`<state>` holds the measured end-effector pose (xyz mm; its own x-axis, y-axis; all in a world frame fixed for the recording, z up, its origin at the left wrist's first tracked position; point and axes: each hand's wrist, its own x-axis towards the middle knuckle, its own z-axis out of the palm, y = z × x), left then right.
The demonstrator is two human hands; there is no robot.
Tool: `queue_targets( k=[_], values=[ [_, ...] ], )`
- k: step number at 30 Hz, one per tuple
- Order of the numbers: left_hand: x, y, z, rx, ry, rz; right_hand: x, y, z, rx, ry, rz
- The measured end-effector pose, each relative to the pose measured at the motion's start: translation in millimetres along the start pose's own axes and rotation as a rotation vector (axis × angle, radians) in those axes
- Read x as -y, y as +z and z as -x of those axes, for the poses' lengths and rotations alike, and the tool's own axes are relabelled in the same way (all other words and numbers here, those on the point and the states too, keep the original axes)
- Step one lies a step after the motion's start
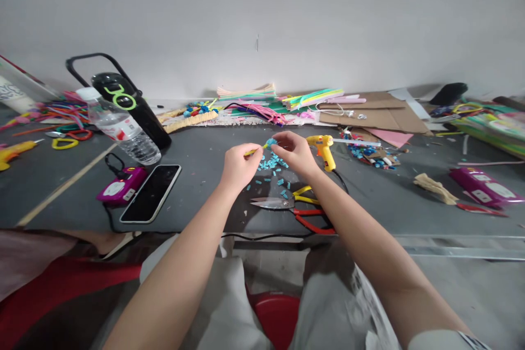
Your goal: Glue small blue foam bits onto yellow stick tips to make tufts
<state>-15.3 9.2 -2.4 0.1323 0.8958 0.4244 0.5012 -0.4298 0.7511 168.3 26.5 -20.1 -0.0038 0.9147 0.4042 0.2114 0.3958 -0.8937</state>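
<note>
My left hand (240, 167) is closed in a pinch on a thin yellow stem (251, 152), which looks like a pipe cleaner. At the stem's right end sits a small blue fuzzy cluster (271, 143). The curved fingers of my right hand (297, 154) close on that cluster from the right; its fingertips are partly hidden. Below both hands, short light-blue pieces (268, 164) lie scattered on the dark table (213, 191). Scissors with metal blades (273, 203) and pliers-like yellow handles (305, 195) lie just nearer to me.
A yellow glue gun (325, 152) lies right of my right hand, its cord running under the forearm. Pipe cleaners (262, 112) and cardboard (377, 115) line the back wall. Leftward are a phone (151, 194), a purple power strip (123, 186), a water bottle (125, 131) and a black tumbler (141, 112).
</note>
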Motion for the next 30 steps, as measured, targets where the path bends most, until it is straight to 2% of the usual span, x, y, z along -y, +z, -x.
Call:
queue_targets(
  k=[14,20,30],
  values=[
    [-3.3,-2.1,-1.5,0.014,-0.053,-0.005,-0.6,-2.4,-2.0,0.053,0.030,-0.059],
    [-3.3,-2.6,-2.9,0.010,-0.074,0.010,-3.1,0.3,-0.3,0.090,0.037,-0.011],
    [-3.8,-3.7,-2.8,0.022,-0.066,0.013,-3.6,1.5,0.5,0.082,0.030,0.024]
  ],
)
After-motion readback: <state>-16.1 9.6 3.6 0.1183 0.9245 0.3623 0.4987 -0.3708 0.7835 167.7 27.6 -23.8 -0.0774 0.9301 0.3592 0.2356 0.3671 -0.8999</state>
